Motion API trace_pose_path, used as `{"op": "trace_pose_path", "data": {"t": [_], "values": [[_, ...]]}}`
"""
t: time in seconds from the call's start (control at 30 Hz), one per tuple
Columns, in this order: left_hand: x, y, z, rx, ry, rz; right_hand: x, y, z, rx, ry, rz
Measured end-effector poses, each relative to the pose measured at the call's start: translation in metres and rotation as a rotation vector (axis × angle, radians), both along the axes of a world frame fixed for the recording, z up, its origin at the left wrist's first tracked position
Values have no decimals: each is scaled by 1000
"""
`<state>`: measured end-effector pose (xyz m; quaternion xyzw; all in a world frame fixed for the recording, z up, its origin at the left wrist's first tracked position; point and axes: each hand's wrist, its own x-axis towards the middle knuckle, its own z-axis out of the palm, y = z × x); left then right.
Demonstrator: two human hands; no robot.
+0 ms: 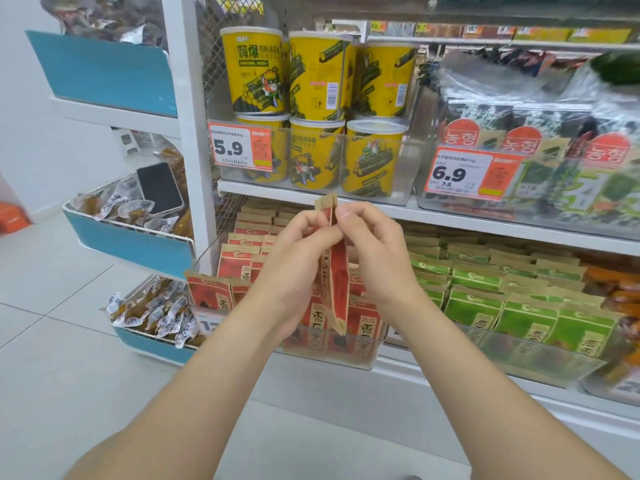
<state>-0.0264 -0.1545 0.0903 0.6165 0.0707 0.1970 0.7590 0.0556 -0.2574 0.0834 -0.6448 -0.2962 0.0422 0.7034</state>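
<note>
The left hand [298, 249] and right hand [375, 252] each close a pinching grip on the top of a red packet [337, 284]. It hangs upright and edge-on between them, just above a clear bin [346, 353] of matching packets [239, 268].

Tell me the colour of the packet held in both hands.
The packet is red with tan paper edges, best seen in head view.
</note>
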Motion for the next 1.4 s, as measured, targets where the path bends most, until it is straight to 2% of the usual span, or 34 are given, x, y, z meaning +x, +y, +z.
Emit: {"op": "trace_pose_path", "data": {"t": [0.13, 0.27, 0.37, 0.63, 0.97, 1.07, 1.17, 1.23, 1.3, 1.4], "values": [[3, 2, 1, 32, 17, -4, -1, -7, 2, 67, 137, -23], [6, -2, -4, 77, -46, 107, -4, -5, 4, 176, 339, 6], [7, -4, -7, 131, -88, 149, -8, -5, 4, 177, 377, 55], [-1, 1, -4, 114, -37, 4, -11, -1, 2, 115, 187, -66], [-6, 8, -5, 114, -40, -18, -14, 2, 2, 109, 174, -28], [-6, 12, -4, 94, -36, 57, -15, 2, 5, 12, 45, 10], [-4, 17, -3, 24, -23, 216, -17, 4, 5, -208, -79, 160], [-3, 22, -3, -13, -16, 324, -19, 5, 2, -331, -57, 265], [-4, 27, -1, -59, -11, 400, -21, 6, -2, -370, -8, 328], [-8, 34, 3, -68, -49, 337, -23, 10, -7, -289, 48, 203]]}}
